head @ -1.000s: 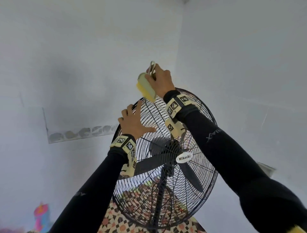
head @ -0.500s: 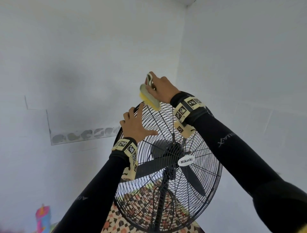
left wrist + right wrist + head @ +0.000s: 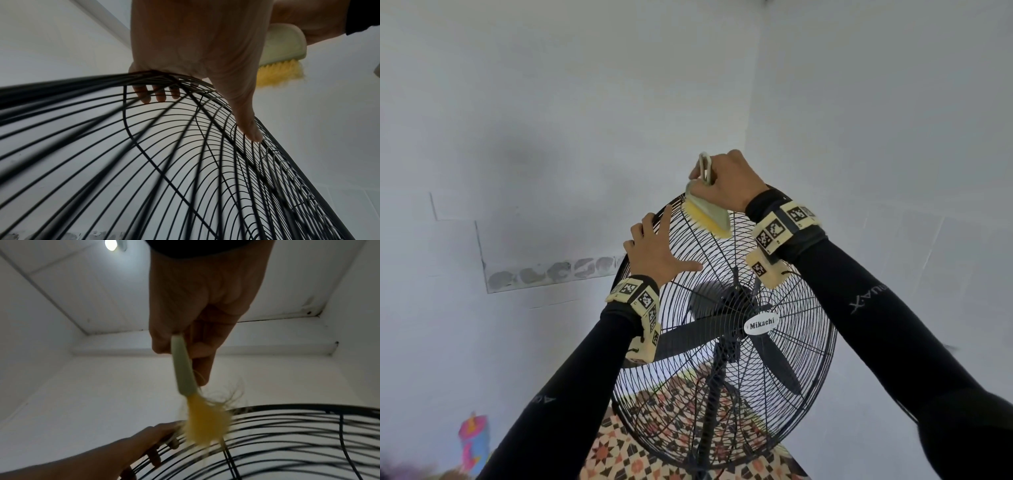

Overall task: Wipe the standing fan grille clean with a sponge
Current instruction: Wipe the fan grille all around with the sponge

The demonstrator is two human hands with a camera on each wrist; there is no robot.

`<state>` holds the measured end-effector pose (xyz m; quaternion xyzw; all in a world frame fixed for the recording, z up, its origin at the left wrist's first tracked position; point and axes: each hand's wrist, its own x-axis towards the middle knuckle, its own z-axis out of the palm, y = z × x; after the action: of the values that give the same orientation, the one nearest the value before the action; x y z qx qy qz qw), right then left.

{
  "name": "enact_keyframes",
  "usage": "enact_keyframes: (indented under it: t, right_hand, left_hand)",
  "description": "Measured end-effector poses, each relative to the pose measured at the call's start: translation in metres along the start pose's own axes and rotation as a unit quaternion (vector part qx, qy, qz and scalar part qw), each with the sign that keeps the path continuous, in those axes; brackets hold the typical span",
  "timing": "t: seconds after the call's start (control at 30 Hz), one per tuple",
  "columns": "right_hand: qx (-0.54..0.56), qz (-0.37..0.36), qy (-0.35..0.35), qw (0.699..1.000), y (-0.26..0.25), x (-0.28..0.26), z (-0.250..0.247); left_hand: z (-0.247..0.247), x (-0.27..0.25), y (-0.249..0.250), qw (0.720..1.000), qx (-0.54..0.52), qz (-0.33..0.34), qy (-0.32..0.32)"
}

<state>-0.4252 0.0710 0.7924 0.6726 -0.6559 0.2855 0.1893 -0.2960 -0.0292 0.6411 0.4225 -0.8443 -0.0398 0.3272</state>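
Observation:
A black wire fan grille (image 3: 774,377) stands tilted in front of me, with a white Mikachi badge (image 3: 761,323) at its hub. My right hand (image 3: 729,181) grips a pale green brush-like scrubber (image 3: 709,216) by its loop handle. The yellow bristles touch the top of the grille near the rim. The right wrist view shows the scrubber (image 3: 185,369) blurred over the wires (image 3: 308,443). My left hand (image 3: 657,253) holds the upper left rim. Its fingers (image 3: 144,95) curl over the rim and its thumb lies along the front wires (image 3: 185,178).
White walls meet in a corner behind the fan. A patterned orange and black surface (image 3: 619,455) lies below the grille. A colourful object (image 3: 473,442) stands at the lower left. A ceiling light (image 3: 112,244) glows overhead.
My right hand has come down and turned, bringing the scrubber from above the rim onto the top wires. My left hand has kept its place on the rim.

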Motion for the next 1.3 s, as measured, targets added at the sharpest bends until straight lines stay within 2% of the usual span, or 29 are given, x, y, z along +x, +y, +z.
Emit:
enact_keyframes:
  t: [0.1,0.17,0.33,0.4,0.47,0.53,0.63,0.67,0.77,0.8,0.87,0.97,1.07,1.23,1.3]
  right_hand:
    - [0.045,-0.012,0.087,0.995,0.008,-0.021,0.008]
    - [0.068,-0.034,0.113,0.991,0.016,-0.043,0.021]
    - [0.095,0.031,0.058,0.993,0.043,-0.089,0.041]
    - [0.094,0.035,0.06,0.993,0.05,-0.095,0.043]
    - [0.119,0.02,0.095,0.988,0.051,-0.095,0.043]
    - [0.124,-0.031,0.12,0.985,0.05,-0.09,0.044]
    - [0.08,-0.085,0.108,0.987,0.051,-0.088,0.047]
    - [0.072,-0.074,0.096,0.99,0.054,-0.089,0.049]
    - [0.066,0.031,0.049,0.996,0.064,-0.098,0.053]
    - [0.068,0.046,0.048,0.995,0.068,-0.1,0.053]
    - [0.078,0.053,0.072,0.993,0.07,-0.1,0.052]
    - [0.13,-0.017,0.133,0.982,0.065,-0.096,0.05]
    - [0.135,-0.045,0.102,0.985,0.066,-0.105,0.06]
    - [0.074,0.012,0.036,0.997,0.083,-0.144,0.076]
    - [0.083,0.001,0.046,0.996,0.084,-0.154,0.073]
  left_hand:
    - [0.0,0.0,-0.001,1.0,-0.001,-0.002,0.002]
    - [0.001,-0.001,-0.001,1.0,0.0,-0.002,0.004]
    - [0.002,0.001,-0.002,1.0,-0.009,-0.006,0.0]
    - [0.002,0.0,-0.001,1.0,-0.01,-0.005,0.0]
    - [0.001,0.0,0.0,1.0,-0.01,-0.003,0.004]
    - [0.001,-0.001,0.0,1.0,-0.007,-0.005,0.005]
    - [0.001,-0.001,-0.002,1.0,-0.009,-0.007,0.004]
    - [0.001,-0.001,-0.003,1.0,-0.011,-0.008,0.004]
    - [0.0,-0.001,-0.002,1.0,-0.009,-0.008,0.001]
    - [0.0,-0.001,-0.001,1.0,-0.008,-0.008,0.001]
    - [-0.001,-0.002,0.001,1.0,-0.008,-0.008,0.001]
    - [0.0,-0.001,0.002,1.0,-0.008,-0.006,0.008]
    - [0.0,-0.001,0.001,1.0,-0.006,-0.008,0.005]
    - [-0.002,-0.002,-0.002,1.0,-0.007,-0.008,0.001]
    - [-0.002,-0.002,0.001,1.0,-0.007,-0.006,-0.001]
